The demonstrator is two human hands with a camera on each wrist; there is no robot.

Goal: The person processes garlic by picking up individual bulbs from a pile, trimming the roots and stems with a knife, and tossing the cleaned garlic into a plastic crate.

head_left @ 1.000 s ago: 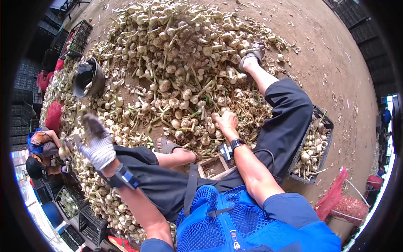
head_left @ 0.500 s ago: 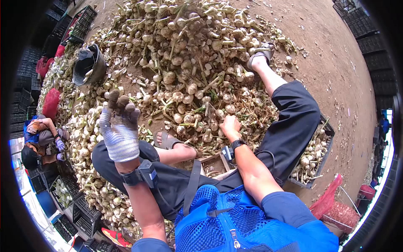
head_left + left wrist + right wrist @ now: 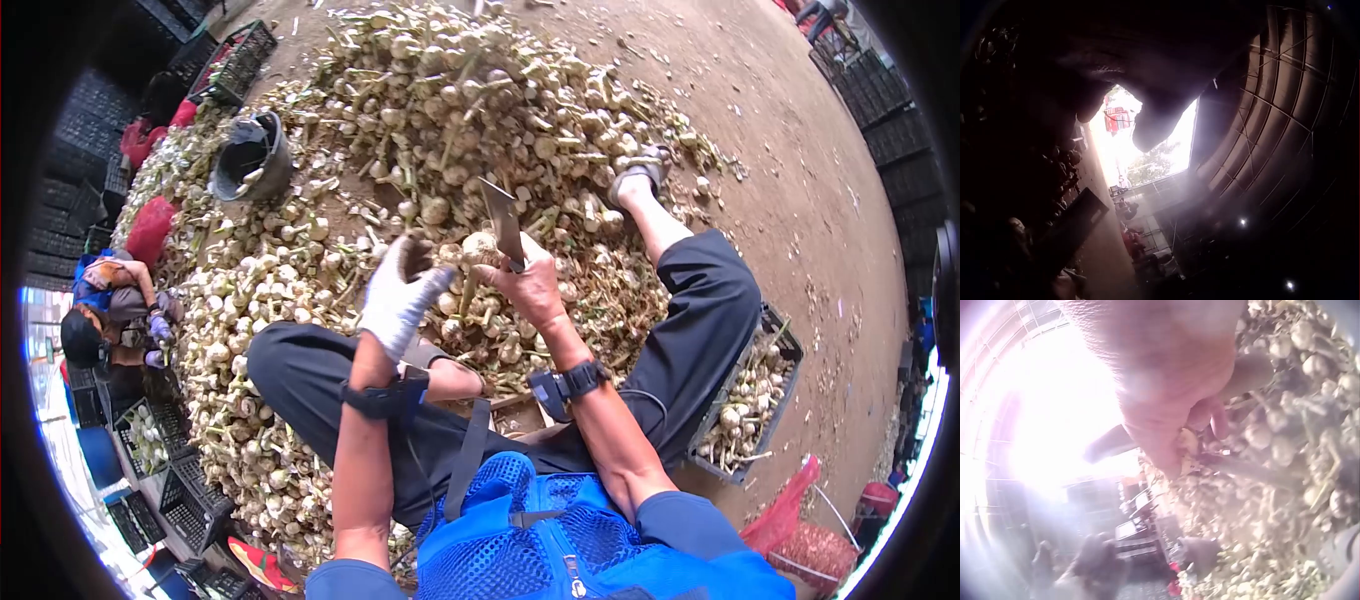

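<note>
In the head view, the gloved left hand (image 3: 400, 293) is open beside a garlic bulb (image 3: 481, 249), while the bare right hand (image 3: 530, 284) grips a blade (image 3: 503, 222) (its fingertips meet the bulb's underside). The left wrist view shows dark, parted fingers (image 3: 1159, 125). In the right wrist view, the right hand's fingers curl above the garlic heap (image 3: 1291, 437).

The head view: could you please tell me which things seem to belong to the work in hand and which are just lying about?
Probably the work:
- right hand with blade
- gloved left hand
- garlic bulb between the hands
- garlic heap
- crate of bulbs

Apparently lying about:
- bucket
- red net bag
</note>
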